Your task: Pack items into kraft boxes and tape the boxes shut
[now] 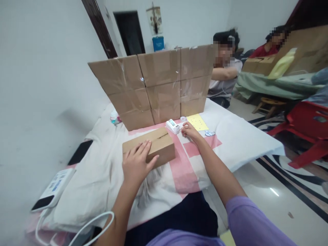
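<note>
My left hand (137,160) lies flat on the near left part of a closed brown cardboard box (161,145), fingers spread and thumb over its front edge. My right hand (189,130) is over the table with its fingers curled in, beside the right end of a small white device (173,126) with a label on top. Whatever its fingertips hold, if anything, is too small to make out. Behind it are a small roll of clear tape (183,119) and a yellow sheet with dots (197,122). A blue-outlined paper cutout (210,133) lies right of the wrist.
A tall taped cardboard panel (164,85) stands across the back of the cloth-covered table (238,136). At left lie a white power strip (57,184), a dark phone-like slab (80,152) and a white cable (97,218). Two other people sit beyond, near a red chair (307,130).
</note>
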`<action>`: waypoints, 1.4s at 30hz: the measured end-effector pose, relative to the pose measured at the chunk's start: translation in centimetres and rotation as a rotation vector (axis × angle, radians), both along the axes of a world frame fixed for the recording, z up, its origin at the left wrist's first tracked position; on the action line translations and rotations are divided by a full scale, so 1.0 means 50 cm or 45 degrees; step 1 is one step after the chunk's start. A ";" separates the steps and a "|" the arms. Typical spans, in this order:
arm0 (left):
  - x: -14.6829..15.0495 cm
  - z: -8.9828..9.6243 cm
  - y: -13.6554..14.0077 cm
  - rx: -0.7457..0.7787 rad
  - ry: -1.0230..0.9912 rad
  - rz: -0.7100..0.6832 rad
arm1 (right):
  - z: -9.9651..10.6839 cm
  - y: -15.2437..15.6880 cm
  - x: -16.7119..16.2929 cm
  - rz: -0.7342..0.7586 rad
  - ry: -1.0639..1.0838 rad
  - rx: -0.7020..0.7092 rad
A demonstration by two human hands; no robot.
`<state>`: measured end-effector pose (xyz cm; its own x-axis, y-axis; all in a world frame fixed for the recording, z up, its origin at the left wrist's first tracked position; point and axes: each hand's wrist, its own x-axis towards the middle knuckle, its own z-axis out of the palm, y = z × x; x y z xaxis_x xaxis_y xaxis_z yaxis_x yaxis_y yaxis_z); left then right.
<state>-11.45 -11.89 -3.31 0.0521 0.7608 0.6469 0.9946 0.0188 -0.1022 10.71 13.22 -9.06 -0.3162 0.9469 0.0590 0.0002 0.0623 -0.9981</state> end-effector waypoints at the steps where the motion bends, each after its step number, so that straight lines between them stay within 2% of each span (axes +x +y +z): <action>1: 0.011 0.000 0.001 -0.026 -0.030 0.023 | 0.018 -0.013 0.005 0.002 0.033 0.025; 5: 0.059 0.004 0.000 -0.132 -0.194 0.104 | 0.114 -0.081 0.010 0.183 0.147 0.150; 9: 0.095 0.010 -0.005 -0.179 -0.335 0.160 | 0.205 -0.149 -0.010 0.381 0.055 0.197; 13: 0.107 0.014 -0.007 -0.235 -0.416 0.162 | 0.259 -0.192 -0.036 0.525 -0.170 0.196; 16: 0.105 0.020 -0.006 -0.276 -0.475 0.160 | 0.282 -0.205 -0.050 0.530 -0.291 0.200; 23: 0.101 0.028 -0.008 -0.334 -0.558 0.122 | 0.309 -0.191 -0.069 0.545 -0.542 0.175; 28: 0.101 0.025 -0.010 -0.332 -0.576 0.101 | 0.304 -0.173 -0.081 0.559 -0.394 0.148; 32: 0.100 0.024 -0.011 -0.323 -0.571 0.093 | 0.300 -0.163 -0.081 0.468 -0.220 0.141; 38: 0.101 0.022 -0.013 -0.311 -0.568 0.079 | 0.300 -0.166 -0.073 0.464 -0.340 0.283; 42: 0.100 0.020 -0.014 -0.297 -0.556 0.077 | 0.282 -0.169 -0.078 0.498 -0.359 0.316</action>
